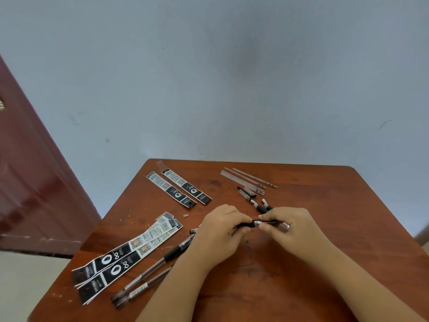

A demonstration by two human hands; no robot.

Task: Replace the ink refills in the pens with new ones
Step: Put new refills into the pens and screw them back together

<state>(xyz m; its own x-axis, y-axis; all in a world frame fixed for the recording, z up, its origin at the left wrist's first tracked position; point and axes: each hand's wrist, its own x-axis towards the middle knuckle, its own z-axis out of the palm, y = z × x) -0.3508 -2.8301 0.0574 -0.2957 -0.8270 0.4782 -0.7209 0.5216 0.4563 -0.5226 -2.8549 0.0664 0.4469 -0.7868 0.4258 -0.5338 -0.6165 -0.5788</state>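
Over the middle of the brown table (301, 263), both hands hold one pen (257, 223) level. My left hand (220, 225) grips its black grip end; my right hand (290, 223) pinches the clear barrel beside the silver joint. Two assembled pens (151, 273) lie at the lower left. Several clear refills (249, 180) lie at the far right. A pen with a black cap (247, 192) and loose pen parts (261, 205) lie just beyond my right hand.
Two black-and-white refill packets (178, 188) lie at the far left of the table and several more packets (125, 254) at the near left. Small caps (193, 230) lie by my left hand. A grey wall stands behind, a red-brown door (30, 182) at left.
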